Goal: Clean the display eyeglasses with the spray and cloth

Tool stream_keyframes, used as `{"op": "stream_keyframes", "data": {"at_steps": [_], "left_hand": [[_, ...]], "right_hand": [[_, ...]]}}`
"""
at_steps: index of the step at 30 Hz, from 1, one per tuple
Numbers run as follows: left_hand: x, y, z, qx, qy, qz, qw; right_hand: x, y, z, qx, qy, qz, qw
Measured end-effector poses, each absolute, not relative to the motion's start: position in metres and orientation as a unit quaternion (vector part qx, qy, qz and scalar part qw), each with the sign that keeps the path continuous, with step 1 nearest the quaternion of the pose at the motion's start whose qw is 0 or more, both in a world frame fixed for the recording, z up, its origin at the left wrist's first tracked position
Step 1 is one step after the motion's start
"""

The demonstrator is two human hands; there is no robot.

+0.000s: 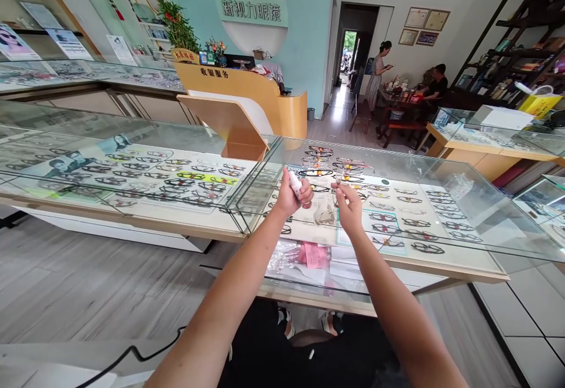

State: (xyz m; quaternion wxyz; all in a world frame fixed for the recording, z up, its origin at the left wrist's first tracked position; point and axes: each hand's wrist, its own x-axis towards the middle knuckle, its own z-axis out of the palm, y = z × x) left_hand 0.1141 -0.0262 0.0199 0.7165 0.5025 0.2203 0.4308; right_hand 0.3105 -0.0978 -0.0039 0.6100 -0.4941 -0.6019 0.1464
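My left hand (291, 196) is wrapped around a small white bottle (295, 183), its top pointing up and away from me. To its right, my right hand (348, 205) pinches a small pale thing between thumb and fingertips; it is too small to name. Both hands are above the glass display case (304, 232). Several eyeglass frames (316, 172) lie just beyond my hands, some with orange-red tags. Between the hands sits a crumpled beige cloth or clear bag (324, 214); I cannot tell which.
Rows of eyeglasses (415, 222) fill the case to the right, and more lie in the left case (176, 182). A tilted wooden-framed mirror or stand (227, 123) rests on the glass. Beyond are a cash counter (247, 93) and two people near a table.
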Motion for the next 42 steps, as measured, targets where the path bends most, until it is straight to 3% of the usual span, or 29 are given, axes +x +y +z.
{"op": "stream_keyframes", "data": {"at_steps": [5, 12, 22, 36, 42], "left_hand": [[0.121, -0.031, 0.018, 0.515, 0.224, 0.417, 0.714], [0.134, -0.032, 0.004, 0.628, 0.307, 0.507, 0.504], [0.133, -0.031, 0.004, 0.651, 0.329, 0.483, 0.484], [0.138, -0.033, -0.006, 0.753, 0.295, 0.359, 0.466], [0.132, -0.029, -0.004, 0.725, 0.303, 0.436, 0.439]], "right_hand": [[0.302, -0.105, -0.001, -0.477, -0.611, 0.210, 0.595], [0.295, -0.106, -0.004, -0.466, -0.624, 0.251, 0.574], [0.294, -0.105, -0.003, -0.445, -0.627, 0.303, 0.564], [0.308, -0.103, 0.010, -0.436, -0.498, 0.394, 0.638], [0.310, -0.102, 0.008, -0.424, -0.491, 0.401, 0.647]]}}
